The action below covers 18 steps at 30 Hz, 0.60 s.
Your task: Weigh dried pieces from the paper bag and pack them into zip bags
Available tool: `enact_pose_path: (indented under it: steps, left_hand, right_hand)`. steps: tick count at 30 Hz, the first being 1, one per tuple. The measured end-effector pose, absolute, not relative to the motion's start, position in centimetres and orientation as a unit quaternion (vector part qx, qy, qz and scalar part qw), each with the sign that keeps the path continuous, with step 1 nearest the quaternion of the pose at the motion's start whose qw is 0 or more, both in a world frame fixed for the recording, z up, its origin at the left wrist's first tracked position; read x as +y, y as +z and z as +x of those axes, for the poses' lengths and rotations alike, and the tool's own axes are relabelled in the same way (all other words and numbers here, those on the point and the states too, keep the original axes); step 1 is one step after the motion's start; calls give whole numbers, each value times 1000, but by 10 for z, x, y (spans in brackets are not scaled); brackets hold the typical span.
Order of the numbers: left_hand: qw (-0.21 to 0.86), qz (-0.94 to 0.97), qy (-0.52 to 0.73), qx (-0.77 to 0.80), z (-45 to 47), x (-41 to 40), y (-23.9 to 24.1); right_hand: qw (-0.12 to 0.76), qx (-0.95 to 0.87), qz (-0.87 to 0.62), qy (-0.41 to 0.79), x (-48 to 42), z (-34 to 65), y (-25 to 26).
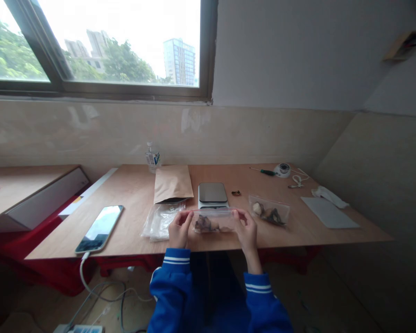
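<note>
Both my hands hold a small clear plastic bag point(213, 221) with brown and pale bits inside, just above the near edge of the wooden table point(131, 194). My left hand point(179, 230) pinches its left end, fingers closed. My right hand point(247, 230) pinches its right end at the top strip. A second filled clear bag point(269, 211) lies to the right. A small digital scale point(212, 194) sits right behind the held bag.
A stack of empty clear bags point(161, 221) and a brown paper pouch point(172, 184) lie left of the scale. A phone point(100, 228) on a cable lies at the left. A bottle point(153, 157), screwdriver point(263, 172), tape roll point(283, 169) and white sheet point(328, 212) sit further back and right.
</note>
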<state>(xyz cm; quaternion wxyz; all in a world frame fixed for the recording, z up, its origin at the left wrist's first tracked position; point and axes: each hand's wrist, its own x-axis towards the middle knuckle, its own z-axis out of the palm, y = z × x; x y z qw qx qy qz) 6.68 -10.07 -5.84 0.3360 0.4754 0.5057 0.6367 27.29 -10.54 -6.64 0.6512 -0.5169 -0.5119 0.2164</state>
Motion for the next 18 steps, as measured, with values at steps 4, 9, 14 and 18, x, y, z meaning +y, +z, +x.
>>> enact_pose_path:
  steps: [4,9,14,18]
  left_hand:
    - [340,489,627,502,67,-95,-61]
    - [381,529,584,483,68,-91,-66]
    - [372,535,589,478,68,-95,-68]
    - [399,534,594,450,68,-97,-67]
  right_hand:
    - [656,-494,-508,261,-104,273,-67]
    - [632,-493,-482,354,-105,279,-67]
    - [624,-508,-475,357,-107,281,-66]
    - [621,-503,-476,367,-107,280,-68]
